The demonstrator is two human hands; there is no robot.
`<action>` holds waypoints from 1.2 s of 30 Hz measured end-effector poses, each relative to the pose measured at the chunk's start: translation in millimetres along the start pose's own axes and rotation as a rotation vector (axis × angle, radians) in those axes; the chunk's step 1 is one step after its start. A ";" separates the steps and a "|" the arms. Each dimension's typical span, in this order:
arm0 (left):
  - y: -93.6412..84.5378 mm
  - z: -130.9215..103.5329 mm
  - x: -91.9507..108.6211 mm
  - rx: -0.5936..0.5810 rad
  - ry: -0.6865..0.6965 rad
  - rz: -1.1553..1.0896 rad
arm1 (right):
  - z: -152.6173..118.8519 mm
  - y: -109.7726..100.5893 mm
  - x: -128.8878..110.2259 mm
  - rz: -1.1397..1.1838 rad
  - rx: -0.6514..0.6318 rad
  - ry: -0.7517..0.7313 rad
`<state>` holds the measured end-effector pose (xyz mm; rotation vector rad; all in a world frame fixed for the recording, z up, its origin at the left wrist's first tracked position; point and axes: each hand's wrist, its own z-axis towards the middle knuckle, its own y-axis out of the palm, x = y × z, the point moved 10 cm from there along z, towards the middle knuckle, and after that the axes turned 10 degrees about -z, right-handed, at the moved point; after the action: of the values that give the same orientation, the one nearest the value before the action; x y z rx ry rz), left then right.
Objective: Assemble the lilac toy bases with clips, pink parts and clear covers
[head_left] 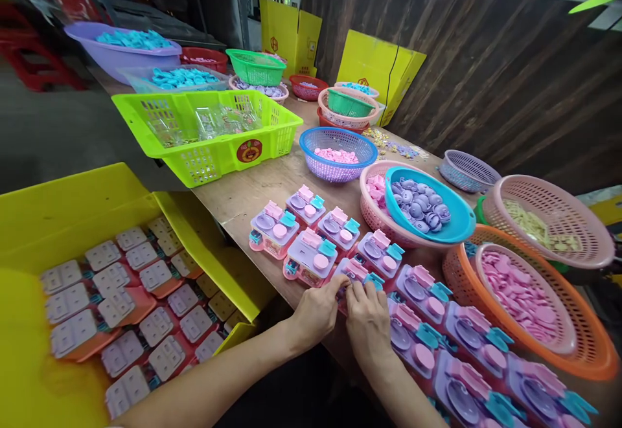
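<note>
My left hand (315, 315) is closed, its thumb and index finger at the near edge of a small purple-topped toy kitchen set (353, 269). Close beside it, my right hand (368, 321) presses curled fingers onto the same toy. The fingers hide most of its top, and I cannot make out any small part between them. Just left stands another toy set (311, 256) with a flat purple top, pink and turquoise pieces, and no oval basin. Neighbouring sets, such as one toy set (275, 228) further left, carry a purple oval basin. Several more run toward the lower right.
Left of the table, a yellow carton (214, 253) holds rows of toy bodies. A lime-green crate (214, 159) contains clear-wrapped pieces. Behind the toys stand a blue-rimmed basket (339, 172), a turquoise bowl (464, 221) of purple parts and an orange basket (595, 344).
</note>
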<state>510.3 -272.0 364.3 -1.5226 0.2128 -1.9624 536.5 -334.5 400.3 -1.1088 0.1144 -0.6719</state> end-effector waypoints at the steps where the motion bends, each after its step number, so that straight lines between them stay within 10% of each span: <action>1: 0.6 0.9 -0.3 -0.007 -0.006 -0.001 | 0.2 1.8 1.8 0.026 -0.013 -0.006; 30: 5.1 5.3 4.6 -0.045 0.165 0.418 | 3.7 10.5 14.4 0.420 -0.240 0.026; 33: 11.3 4.7 11.4 -0.069 0.214 0.503 | 19.9 -7.8 47.5 0.666 -0.267 -0.004; 36: 20.6 3.5 19.0 -0.110 0.272 0.629 | 54.7 -18.6 146.4 0.565 -0.078 0.254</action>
<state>519.0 -298.1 370.8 -1.0633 0.8202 -1.6442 667.5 -377.3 476.3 -0.9973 0.6513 -0.2959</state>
